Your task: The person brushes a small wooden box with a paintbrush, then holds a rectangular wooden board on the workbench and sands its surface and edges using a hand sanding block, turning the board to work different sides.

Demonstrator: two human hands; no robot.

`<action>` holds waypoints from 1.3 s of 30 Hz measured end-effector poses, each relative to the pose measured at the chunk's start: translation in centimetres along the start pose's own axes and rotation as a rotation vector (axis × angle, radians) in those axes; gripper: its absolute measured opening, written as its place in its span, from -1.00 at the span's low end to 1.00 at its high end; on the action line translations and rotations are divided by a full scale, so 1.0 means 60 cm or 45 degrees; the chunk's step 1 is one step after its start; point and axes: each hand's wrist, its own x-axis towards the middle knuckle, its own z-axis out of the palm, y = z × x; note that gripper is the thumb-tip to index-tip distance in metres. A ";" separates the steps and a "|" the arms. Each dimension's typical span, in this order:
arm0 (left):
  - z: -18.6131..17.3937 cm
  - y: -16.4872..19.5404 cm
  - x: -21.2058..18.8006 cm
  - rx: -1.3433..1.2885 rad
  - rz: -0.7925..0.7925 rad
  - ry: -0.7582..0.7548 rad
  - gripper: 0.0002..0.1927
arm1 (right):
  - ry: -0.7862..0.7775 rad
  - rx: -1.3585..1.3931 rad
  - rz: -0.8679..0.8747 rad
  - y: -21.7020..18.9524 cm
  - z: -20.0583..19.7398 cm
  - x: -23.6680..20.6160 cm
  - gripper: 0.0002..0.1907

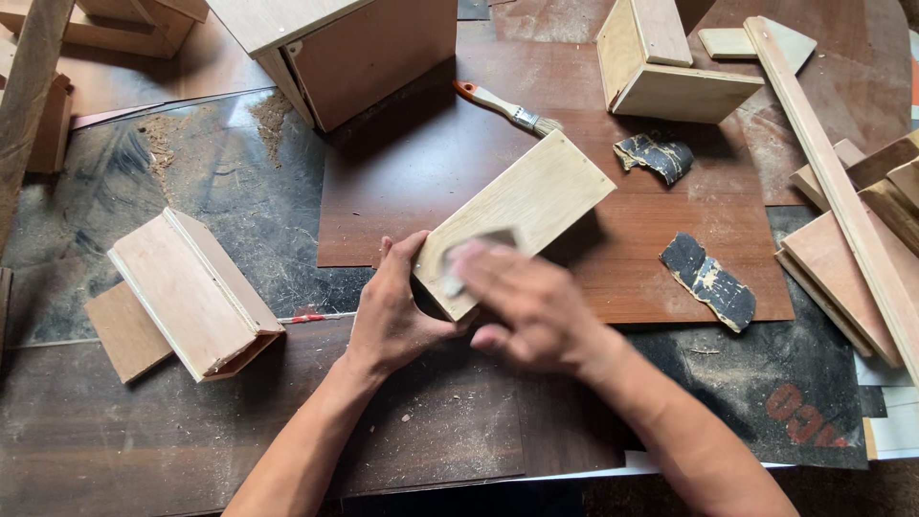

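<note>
Pale wooden block (522,215) tilted at mid-table (115,450), over a brown veneer sheet (613,278). Gripped at its near-left corner by left hand (394,311), thumb and fingers clamped. Right hand (522,302), blurred, pressing a grey sanding scrap (459,263) onto its face. Worn sandpaper pieces (708,280) right; paintbrush (507,108) far.

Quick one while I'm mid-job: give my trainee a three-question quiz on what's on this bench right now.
1. True or false: the left hand grips the lower end of the pale wooden block.
2. What does the right hand press on the block: A) paintbrush, B) a piece of sandpaper, C) a ruler?
3. How many loose dark sandpaper scraps lie right of the block?

Key:
1. True.
2. B; the sandpaper shows under blurred fingers, while the paintbrush lies apart.
3. Two: upper scrap, lower scrap.
</note>
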 end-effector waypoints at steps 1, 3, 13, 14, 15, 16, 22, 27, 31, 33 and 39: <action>0.002 0.002 -0.001 0.007 -0.007 0.001 0.07 | 0.060 -0.057 0.079 0.030 -0.018 0.004 -0.21; 0.006 0.005 -0.006 0.016 -0.011 -0.012 0.07 | 0.061 -0.160 0.311 0.066 -0.045 0.008 -0.28; 0.010 0.001 -0.013 -0.060 0.118 -0.012 0.62 | -0.075 -0.121 -0.014 -0.008 -0.013 0.007 -0.12; 0.010 0.002 -0.015 -0.042 0.138 -0.011 0.63 | -0.062 -0.114 0.030 0.013 -0.023 0.009 -0.12; 0.011 0.005 -0.017 -0.032 0.123 -0.014 0.62 | -0.079 -0.115 0.197 0.041 -0.038 0.011 -0.12; 0.012 0.007 -0.017 -0.023 0.110 -0.019 0.61 | -0.096 -0.115 0.367 0.053 -0.046 0.012 -0.12; 0.013 0.010 -0.008 -0.076 0.134 -0.022 0.64 | -0.045 -0.158 0.086 -0.009 -0.015 -0.001 -0.06; 0.011 0.006 -0.013 -0.079 0.118 -0.046 0.60 | -0.102 -0.001 0.088 -0.011 -0.008 0.001 -0.09; 0.017 0.013 -0.016 -0.049 0.084 -0.044 0.57 | -0.052 -0.193 0.405 0.064 -0.049 0.012 -0.12; 0.018 0.016 -0.014 -0.062 0.081 -0.031 0.56 | -0.020 -0.371 0.384 0.059 -0.049 0.012 -0.13; 0.015 0.006 -0.009 -0.048 0.116 -0.040 0.69 | -0.099 -0.079 0.067 -0.031 0.005 0.000 -0.07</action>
